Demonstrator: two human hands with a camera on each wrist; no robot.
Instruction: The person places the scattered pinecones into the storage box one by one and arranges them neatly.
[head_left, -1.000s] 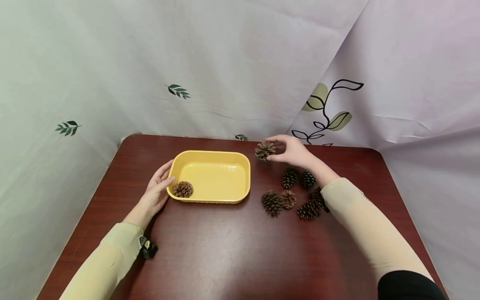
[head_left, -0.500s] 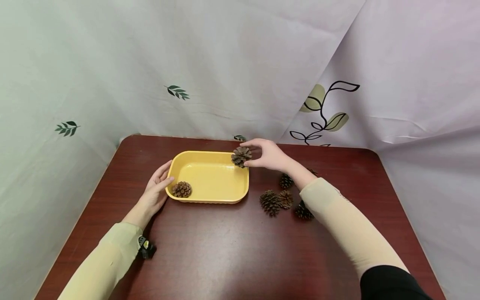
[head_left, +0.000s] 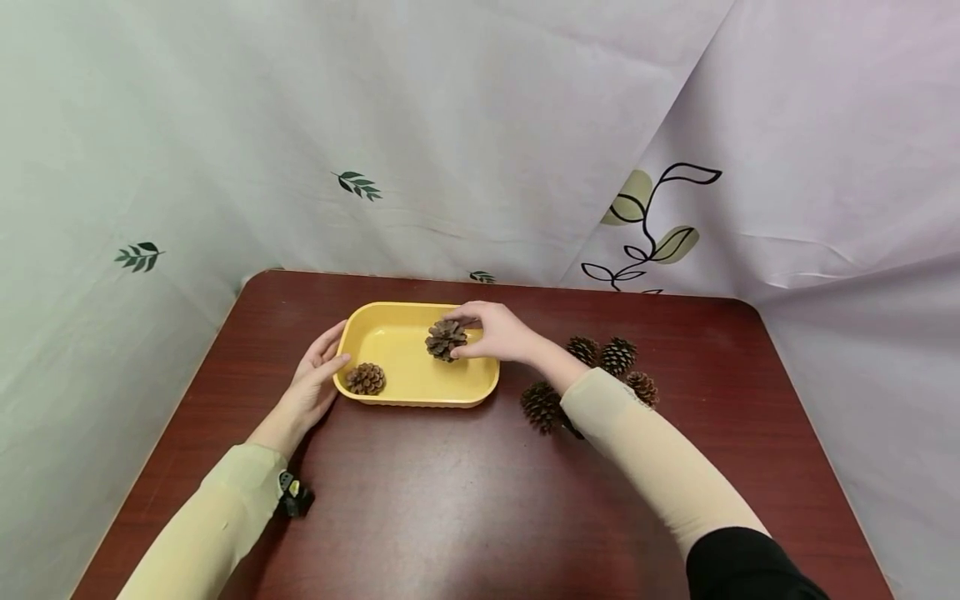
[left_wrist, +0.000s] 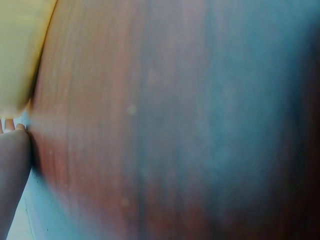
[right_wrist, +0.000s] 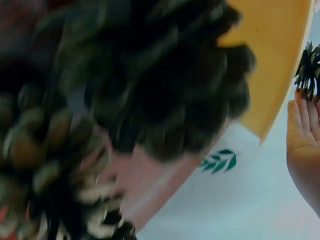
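A shallow yellow tray sits on the table. At its left end my left hand holds the rim, thumb over the edge and fingers along the outside wall. One pine cone lies in the tray's near left corner. Over the tray's right half, my right hand pinches another pine cone between thumb and fingers. That held pine cone also shows at the edge of the right wrist view. In the left wrist view the left hand appears only in part, beside the tray.
Right of the tray lie several more pine cones, partly hidden under my right forearm; two loom large and blurred in the right wrist view. The dark red table ends at the back against a pale cloth with leaf prints.
My right hand has carried its pine cone leftward and nearer, from beyond the tray's right end to above its inside. My left hand and the tray have stayed in place.
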